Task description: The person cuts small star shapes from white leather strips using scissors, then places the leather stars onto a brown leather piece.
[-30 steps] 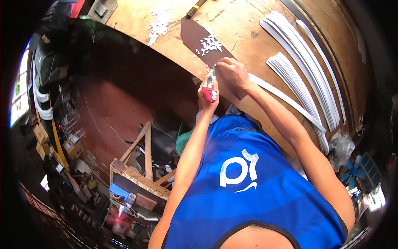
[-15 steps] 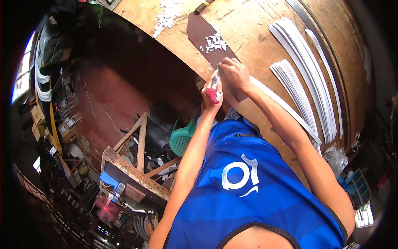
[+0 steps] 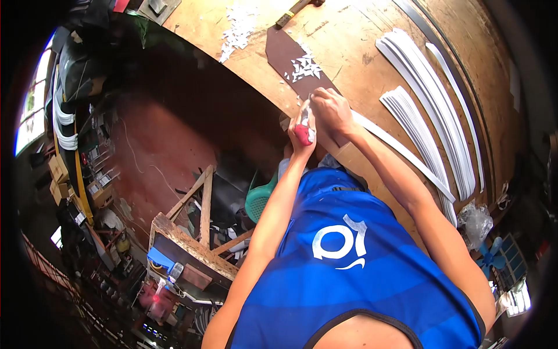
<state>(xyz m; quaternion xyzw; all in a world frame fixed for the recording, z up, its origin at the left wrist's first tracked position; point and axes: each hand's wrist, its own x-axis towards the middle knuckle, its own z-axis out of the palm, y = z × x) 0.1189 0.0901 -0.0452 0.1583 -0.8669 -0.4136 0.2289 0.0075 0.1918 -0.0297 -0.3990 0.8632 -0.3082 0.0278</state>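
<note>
My left hand (image 3: 303, 131) is wrapped round a red-handled tool (image 3: 304, 135), whose far end reaches toward the fingers of my right hand. My right hand (image 3: 332, 110) is closed at the end of a long white strip (image 3: 401, 152), which runs back under my right forearm. Both hands are close together over the brown board (image 3: 285, 48) on the wooden table. Small white cut pieces (image 3: 305, 68) lie on that board just beyond my hands. The tool's tip is too small to make out.
Stacks of white strips (image 3: 430, 104) lie on the table (image 3: 354, 43) at the right. A hammer (image 3: 293, 13) and more white scraps (image 3: 238, 32) are at the far side. A green stool (image 3: 258, 200) stands left of my body, near a wooden frame (image 3: 192, 244).
The whole view has shifted slightly, with the table and hammer appearing lower. Both hands remain together, the left still round the tool and the right still at the strip.
</note>
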